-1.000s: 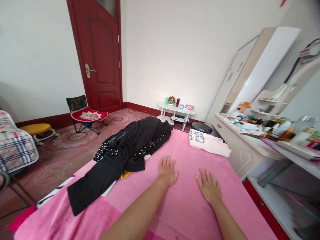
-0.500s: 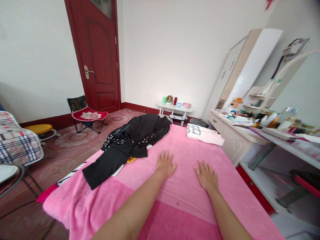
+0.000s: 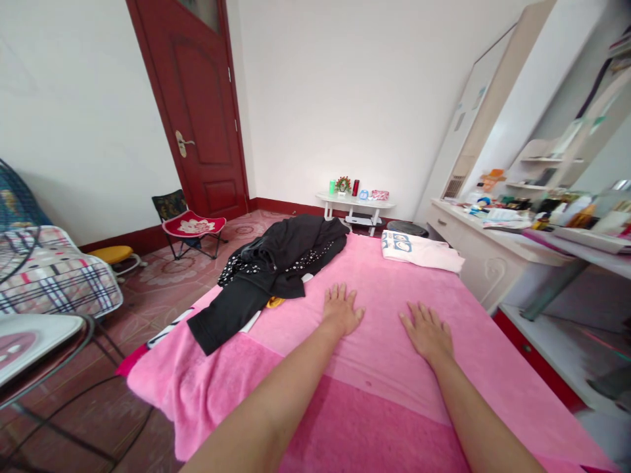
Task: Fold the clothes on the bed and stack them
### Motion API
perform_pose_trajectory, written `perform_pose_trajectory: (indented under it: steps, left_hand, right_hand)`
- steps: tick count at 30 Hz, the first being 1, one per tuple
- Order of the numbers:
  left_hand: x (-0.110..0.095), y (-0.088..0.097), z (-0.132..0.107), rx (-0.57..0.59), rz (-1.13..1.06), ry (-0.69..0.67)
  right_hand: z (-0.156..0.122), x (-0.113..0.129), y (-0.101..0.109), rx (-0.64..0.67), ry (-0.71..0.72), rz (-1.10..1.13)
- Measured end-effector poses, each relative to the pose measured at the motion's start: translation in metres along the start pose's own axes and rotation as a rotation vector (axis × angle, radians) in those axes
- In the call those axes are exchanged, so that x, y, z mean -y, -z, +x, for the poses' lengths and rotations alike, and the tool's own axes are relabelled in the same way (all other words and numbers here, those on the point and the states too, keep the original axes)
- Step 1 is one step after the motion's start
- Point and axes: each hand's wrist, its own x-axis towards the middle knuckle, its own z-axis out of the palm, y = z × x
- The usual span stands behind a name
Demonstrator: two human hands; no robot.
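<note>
Both palms rest flat on a pink blanket (image 3: 296,355) that covers the bed. My left hand (image 3: 341,311) lies with its fingers spread, just right of a heap of black clothes (image 3: 286,246). A black sleeve or leg (image 3: 224,318) trails from that heap toward the near left, and a bit of yellow cloth shows under it. My right hand (image 3: 428,332) is also spread out and holds nothing. Beyond it, at the bed's far right, a folded pale pink garment (image 3: 426,252) with a blue-and-white print lies flat.
A cluttered white dresser (image 3: 497,240) stands along the right side. Behind the bed is a low white table (image 3: 355,200) with small items. On the left are a red folding chair (image 3: 192,225), a yellow stool (image 3: 111,254) and a round-backed seat (image 3: 39,341). A red door (image 3: 202,112) is shut.
The view has turned slightly to the left, so everything sits farther right in the picture. Both hands stay flat on the blanket, and the clothes have not moved.
</note>
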Motion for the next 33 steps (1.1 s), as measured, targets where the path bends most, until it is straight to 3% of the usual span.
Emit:
perform_pose_trajectory:
  steps: [13,18,20,23,25,27,30,33]
  left_hand:
    - [0.001,0.000,-0.003,-0.036,-0.060,-0.014]
    - [0.002,0.009,-0.019,0.046,-0.058,-0.060]
    - [0.008,0.023,-0.034,0.134,-0.057,-0.174]
    - [0.027,0.061,-0.061,0.299,-0.067,-0.486]
    - [0.046,0.094,-0.077,0.246,-0.031,-0.621]
    - [0.069,0.126,-0.085,0.030,0.090,-0.597]
    - [0.113,0.162,-0.081,-0.255,0.278,-0.382]
    - [0.161,0.177,-0.067,-0.328,0.160,-0.164]
  right_hand:
    - [0.001,-0.002,-0.005,-0.010,0.003,-0.011]
    - [0.002,-0.006,-0.009,-0.030,0.010,0.017]
    - [0.004,-0.008,-0.012,-0.042,0.012,0.030]
    - [0.007,-0.010,-0.017,-0.056,0.008,0.042]
    - [0.008,-0.011,-0.019,-0.054,0.003,0.044]
    - [0.009,-0.011,-0.020,-0.048,-0.002,0.044]
    - [0.010,-0.012,-0.022,-0.057,0.001,0.049]
    - [0.011,-0.014,-0.024,-0.068,0.005,0.050]
